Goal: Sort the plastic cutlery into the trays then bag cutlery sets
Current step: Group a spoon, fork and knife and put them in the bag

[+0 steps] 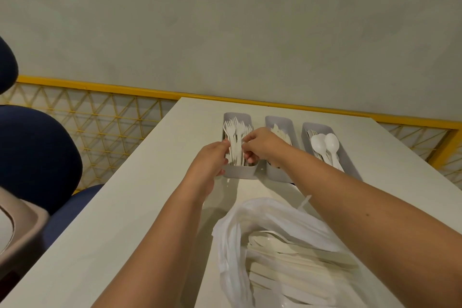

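Observation:
Three grey trays stand side by side at the far end of the white table (140,207). The left tray (240,173) holds white plastic forks (236,130). The middle tray (277,120) holds white knives (280,131), and the right tray (348,157) holds white spoons (325,144). My left hand (212,160) and my right hand (260,144) are both over the fork tray, their fingers closed around the fork handles from either side. A translucent white plastic bag (282,252) with cutlery inside lies near me.
Blue chairs (35,160) stand left of the table. A beige bin (22,222) sits at the lower left. A yellow-framed lattice panel (100,127) and a grey wall run behind the table. The table's left edge runs diagonally.

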